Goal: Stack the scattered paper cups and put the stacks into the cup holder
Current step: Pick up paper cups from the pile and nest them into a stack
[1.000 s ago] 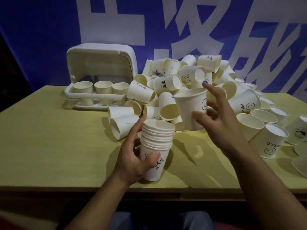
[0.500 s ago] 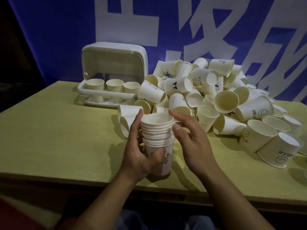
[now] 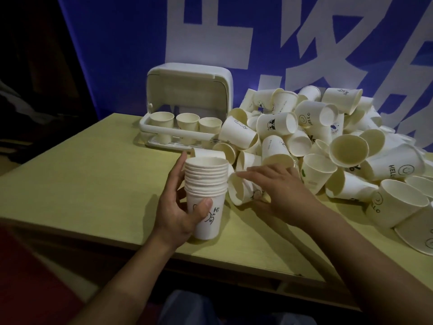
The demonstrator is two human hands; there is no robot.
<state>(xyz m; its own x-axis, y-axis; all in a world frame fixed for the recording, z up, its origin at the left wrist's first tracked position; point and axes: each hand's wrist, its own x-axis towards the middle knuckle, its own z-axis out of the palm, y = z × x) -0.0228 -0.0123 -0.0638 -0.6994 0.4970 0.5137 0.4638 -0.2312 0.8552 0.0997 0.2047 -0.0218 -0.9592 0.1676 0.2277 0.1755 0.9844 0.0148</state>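
My left hand (image 3: 173, 207) grips an upright stack of several white paper cups (image 3: 206, 184) near the table's front edge; the bottom cup reads "Hi". Just right of the stack, a single paper cup (image 3: 236, 192) lies on its side with its mouth to the left. My right hand (image 3: 281, 191) covers this cup, fingers over its top and thumb at its lower side. Behind, the white cup holder (image 3: 187, 90) stands with its lid up and three cups or stacks (image 3: 186, 121) in its front row.
A big heap of loose paper cups (image 3: 304, 137) fills the right half of the yellow-green table (image 3: 93, 184), reaching from the holder to the right edge. A blue and white banner (image 3: 117, 55) hangs behind. The table's front edge runs close under my forearms.
My right hand pushed a cup onto the stack, then moved right and down onto the lying cup. The stack in my left hand is one cup taller.
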